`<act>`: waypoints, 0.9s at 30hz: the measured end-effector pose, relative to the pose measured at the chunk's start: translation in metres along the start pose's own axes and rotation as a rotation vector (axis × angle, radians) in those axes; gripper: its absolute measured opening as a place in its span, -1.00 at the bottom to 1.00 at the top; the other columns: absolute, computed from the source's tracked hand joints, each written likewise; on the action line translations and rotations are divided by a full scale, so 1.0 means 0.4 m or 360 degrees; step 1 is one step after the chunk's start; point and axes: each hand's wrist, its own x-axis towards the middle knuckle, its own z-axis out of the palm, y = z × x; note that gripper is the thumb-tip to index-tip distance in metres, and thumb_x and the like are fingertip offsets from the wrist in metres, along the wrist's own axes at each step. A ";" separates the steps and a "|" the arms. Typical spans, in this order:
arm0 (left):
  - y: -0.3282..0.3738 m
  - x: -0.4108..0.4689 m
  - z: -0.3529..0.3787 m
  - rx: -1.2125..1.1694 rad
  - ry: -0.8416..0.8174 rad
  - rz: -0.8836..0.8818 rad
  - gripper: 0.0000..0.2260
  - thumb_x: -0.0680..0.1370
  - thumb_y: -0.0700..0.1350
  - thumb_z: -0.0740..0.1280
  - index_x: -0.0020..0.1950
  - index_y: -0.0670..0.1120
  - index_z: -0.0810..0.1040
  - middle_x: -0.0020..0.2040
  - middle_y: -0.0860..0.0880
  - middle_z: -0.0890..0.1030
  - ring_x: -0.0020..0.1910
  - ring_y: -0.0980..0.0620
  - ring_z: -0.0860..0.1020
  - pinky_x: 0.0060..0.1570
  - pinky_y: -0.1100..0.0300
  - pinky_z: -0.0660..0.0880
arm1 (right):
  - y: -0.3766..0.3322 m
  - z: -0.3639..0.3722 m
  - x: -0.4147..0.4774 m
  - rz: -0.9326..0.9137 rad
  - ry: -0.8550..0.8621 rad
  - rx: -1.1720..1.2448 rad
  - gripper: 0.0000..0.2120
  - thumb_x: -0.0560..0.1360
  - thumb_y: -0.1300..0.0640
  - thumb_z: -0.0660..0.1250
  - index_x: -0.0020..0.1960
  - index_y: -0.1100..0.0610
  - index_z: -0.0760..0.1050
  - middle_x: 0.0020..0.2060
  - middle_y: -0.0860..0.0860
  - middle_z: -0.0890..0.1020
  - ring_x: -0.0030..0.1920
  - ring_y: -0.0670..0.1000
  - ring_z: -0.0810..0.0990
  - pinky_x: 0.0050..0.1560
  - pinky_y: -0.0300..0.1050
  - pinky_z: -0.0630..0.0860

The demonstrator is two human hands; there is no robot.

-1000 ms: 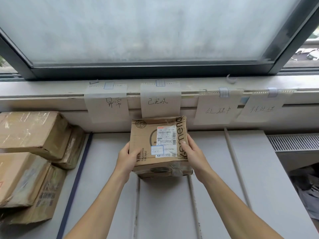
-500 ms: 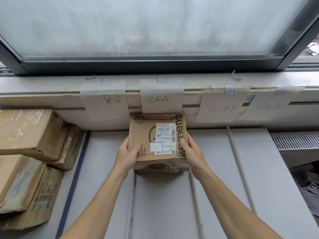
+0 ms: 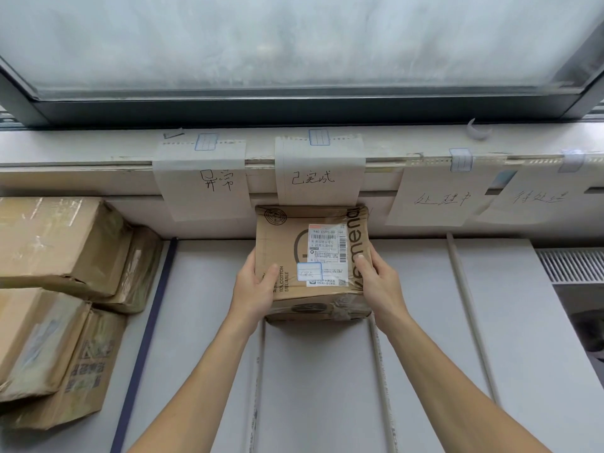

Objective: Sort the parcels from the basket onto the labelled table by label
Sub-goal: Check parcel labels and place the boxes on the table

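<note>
I hold the cardboard parcel (image 3: 304,256) by its two sides, my left hand (image 3: 253,289) and right hand (image 3: 380,282) each wrapped round an edge with the thumb on top. It is at the back of the grey table (image 3: 212,322), right below the paper sign (image 3: 318,178) handwritten "已完成". Its white shipping label (image 3: 327,253) starts "940 E591-00", and a small blue-edged sticker (image 3: 310,272) overlaps it; that writing is too faint to read. "COTTON" is printed by my left thumb. The neighbouring signs read "异常" (image 3: 209,181) and "处理中" (image 3: 441,199).
</note>
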 end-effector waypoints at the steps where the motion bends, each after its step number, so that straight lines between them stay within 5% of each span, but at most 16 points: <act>1: -0.002 0.001 0.000 0.0005 0.0004 0.0006 -0.69 0.68 -0.25 0.28 0.43 -0.11 0.49 0.18 0.02 0.70 0.15 0.08 0.68 0.24 0.07 0.60 | 0.002 0.002 0.000 -0.0009 0.0015 0.0007 -0.63 0.69 0.11 0.21 0.44 -0.14 0.52 0.16 -0.19 0.71 0.19 -0.14 0.67 0.33 -0.02 0.56; 8: 0.014 -0.009 0.006 0.0144 0.0069 0.0052 -0.74 0.67 -0.20 0.31 0.35 -0.02 0.51 0.13 0.11 0.66 0.15 0.10 0.64 0.28 0.05 0.56 | -0.019 0.004 -0.015 -0.0045 0.0038 -0.0128 -0.66 0.69 0.08 0.20 0.36 -0.24 0.53 0.11 -0.24 0.71 0.11 -0.24 0.66 0.15 -0.27 0.56; 11: 0.022 -0.013 -0.002 0.0296 0.0054 0.0044 -0.63 0.65 -0.07 0.33 0.45 -0.04 0.45 0.21 0.07 0.63 0.24 0.02 0.59 0.31 0.03 0.53 | -0.035 -0.012 -0.032 0.0037 -0.0034 -0.0238 -0.71 0.66 -0.05 0.23 0.36 -0.23 0.51 0.21 -0.19 0.68 0.20 -0.16 0.65 0.28 -0.13 0.55; 14: 0.038 -0.023 -0.014 0.0346 0.0004 -0.0037 -0.39 0.62 0.07 0.35 0.61 -0.08 0.25 0.43 -0.02 0.54 0.35 -0.05 0.54 0.03 0.32 0.59 | -0.050 -0.037 -0.060 0.0114 -0.0025 -0.0252 -0.30 0.60 -0.27 0.29 0.63 -0.03 0.23 0.53 -0.04 0.42 0.48 0.00 0.45 0.50 0.02 0.37; 16: 0.043 -0.039 -0.019 0.0332 0.0039 -0.0073 -0.30 0.64 0.08 0.35 0.67 -0.09 0.12 0.57 -0.04 0.37 0.49 -0.08 0.41 0.08 0.41 0.51 | -0.049 -0.056 -0.093 0.0126 0.0064 -0.0250 -0.29 0.64 -0.23 0.26 0.66 0.05 0.15 0.55 0.02 0.36 0.52 0.03 0.37 0.45 -0.08 0.31; 20: 0.014 -0.103 -0.039 0.0231 0.0121 -0.0086 -0.27 0.64 0.19 0.31 0.68 -0.09 0.09 0.65 -0.08 0.22 0.61 -0.08 0.23 0.53 0.04 0.24 | 0.013 -0.082 -0.167 0.0193 0.0222 -0.0277 -0.37 0.66 -0.22 0.22 0.59 0.11 0.29 0.47 0.04 0.47 0.42 0.05 0.45 0.34 -0.06 0.35; 24: -0.056 -0.198 -0.068 0.0023 0.0071 -0.0248 -0.26 0.60 0.35 0.24 0.60 -0.12 0.28 0.57 -0.09 0.36 0.52 -0.10 0.35 0.51 -0.04 0.31 | 0.104 -0.073 -0.254 0.0265 0.0306 -0.0299 -0.43 0.64 -0.21 0.24 0.52 0.10 0.39 0.37 0.04 0.54 0.31 0.08 0.54 0.38 0.06 0.45; 27: -0.115 -0.264 -0.086 -0.0053 0.0063 -0.0370 -0.41 0.67 0.23 0.20 0.58 -0.12 0.33 0.54 -0.05 0.38 0.47 -0.05 0.36 0.40 0.06 0.30 | 0.164 -0.054 -0.312 0.0319 0.0319 -0.0325 -0.45 0.62 -0.23 0.24 0.47 0.09 0.43 0.30 0.04 0.58 0.27 0.10 0.58 0.36 0.14 0.49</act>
